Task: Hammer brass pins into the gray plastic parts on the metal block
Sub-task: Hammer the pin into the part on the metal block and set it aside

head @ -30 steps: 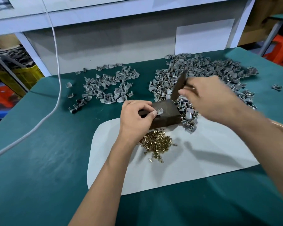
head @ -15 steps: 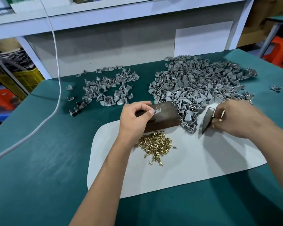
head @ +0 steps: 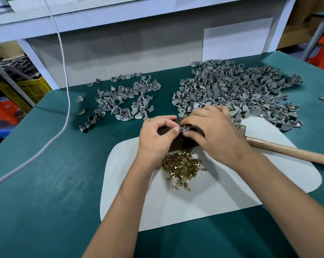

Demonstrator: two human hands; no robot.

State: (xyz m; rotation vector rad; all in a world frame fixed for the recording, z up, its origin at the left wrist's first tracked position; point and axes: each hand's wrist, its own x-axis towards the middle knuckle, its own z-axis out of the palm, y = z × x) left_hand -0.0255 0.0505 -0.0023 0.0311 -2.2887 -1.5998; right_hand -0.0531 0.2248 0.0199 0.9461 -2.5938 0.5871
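A dark metal block (head: 178, 145) stands on the white mat (head: 222, 190), mostly covered by both hands. One gray plastic part (head: 185, 128) sits on top of the block with a small pin standing up from it. My left hand (head: 157, 135) curls over the block's left end, its thumb and forefinger pinching the part. From the right, my right hand (head: 214, 133) pinches the same part with thumb and fingertips. The hammer (head: 288, 151) lies on the mat to the right, touched by neither hand. A heap of brass pins (head: 179, 165) lies just in front of the block.
Several gray parts form a small pile (head: 124, 101) at the back left and a large pile (head: 235, 90) at the back right on the green table (head: 45, 174). A white cable (head: 65, 86) runs down the left side. White shelving stands behind.
My right hand struck with the hammer, swung it down to the right, laid it on the mat, and now reaches to the part on the block. My left hand stayed on the block.
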